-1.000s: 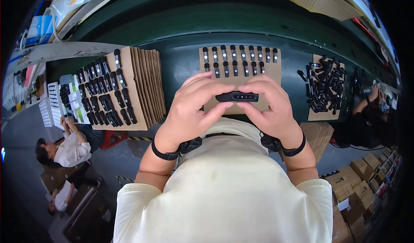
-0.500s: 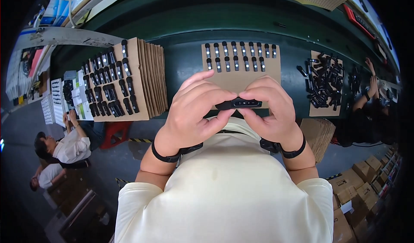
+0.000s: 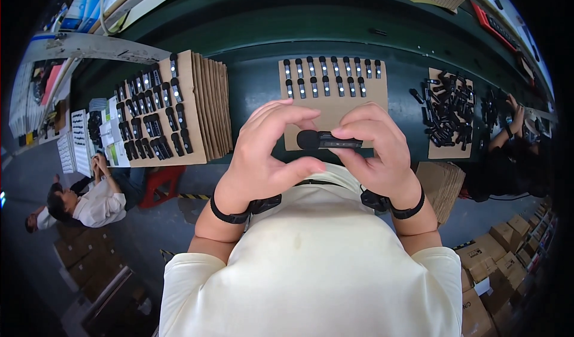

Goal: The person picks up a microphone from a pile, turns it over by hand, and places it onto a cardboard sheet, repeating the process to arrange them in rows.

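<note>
A small black clip-on microphone (image 3: 308, 140) with a rounded foam head lies level in front of my chest, its foam end pointing left. Thumb and fingertips of my right hand (image 3: 382, 155) pinch its body at the right end. My left hand (image 3: 254, 158) is curved around the foam head with thumb and fingers spread apart, not visibly gripping it. Beyond my hands is a cardboard sheet (image 3: 335, 113) bearing two rows of similar microphones (image 3: 326, 86), foam heads facing away from me. My right fingers cover part of the held microphone.
At left, stacked cardboard sheets (image 3: 212, 110) carry several rows of microphones. A loose heap of black microphones (image 3: 445, 110) covers another cardboard sheet at right, on the green table (image 3: 257, 77). Co-workers sit at left (image 3: 101, 199) and right (image 3: 496, 169). Cartons (image 3: 478, 259) stand on the floor at lower right.
My left thumb and fingers have opened away from the microphone, uncovering its foam head. My right hand keeps its pinch. A background person at far left has moved.
</note>
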{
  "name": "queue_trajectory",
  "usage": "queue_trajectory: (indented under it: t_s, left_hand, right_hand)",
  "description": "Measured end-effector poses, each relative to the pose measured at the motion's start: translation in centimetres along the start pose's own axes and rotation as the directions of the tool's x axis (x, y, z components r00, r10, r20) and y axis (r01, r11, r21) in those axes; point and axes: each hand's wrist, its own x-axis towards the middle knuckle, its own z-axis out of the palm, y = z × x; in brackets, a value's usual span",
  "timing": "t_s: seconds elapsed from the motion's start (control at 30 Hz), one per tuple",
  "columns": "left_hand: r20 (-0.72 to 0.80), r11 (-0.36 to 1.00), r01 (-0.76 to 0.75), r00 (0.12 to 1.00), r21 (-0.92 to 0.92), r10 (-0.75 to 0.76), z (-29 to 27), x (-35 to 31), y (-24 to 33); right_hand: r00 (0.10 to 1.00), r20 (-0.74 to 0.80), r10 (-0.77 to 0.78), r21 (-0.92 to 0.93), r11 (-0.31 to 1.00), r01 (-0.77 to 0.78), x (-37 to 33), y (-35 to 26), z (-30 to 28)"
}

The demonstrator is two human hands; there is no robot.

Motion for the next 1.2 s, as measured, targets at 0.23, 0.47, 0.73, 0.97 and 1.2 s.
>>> queue_trajectory:
  t_s: [0.23,0.47,0.73,0.97,1.2]
  left_hand:
    - [-0.007,0.995,0.057,0.998,-0.085,-0.058,0.4,-0.9,-1.3]
    - [-0.040,0.998,-0.009,0.999,-0.064,0.007,0.6,-0.3,-1.9]
    - [-0.030,0.987,0.112,0.994,0.112,-0.109,1.8,0.8,-3.0]
    - [-0.044,0.956,0.264,0.965,0.125,-0.260,1.1,0.4,-6.4]
    - [-0.017,0.914,0.366,0.929,0.175,-0.369,1.1,0.8,-9.0]
  right_hand:
    - [0.997,-0.034,0.071,-0.052,0.996,-0.073,0.2,-0.6,-0.5]
    - [0.998,0.018,0.060,-0.200,0.978,-0.056,0.4,-0.4,-1.2]
    - [0.917,-0.042,0.396,-0.226,0.891,-0.394,-2.0,4.3,-0.7]
    - [0.530,-0.255,0.809,-0.254,0.473,-0.844,-10.8,18.5,-2.3]
    - [0.349,-0.309,0.885,-0.336,0.241,-0.910,-14.4,26.1,-2.9]
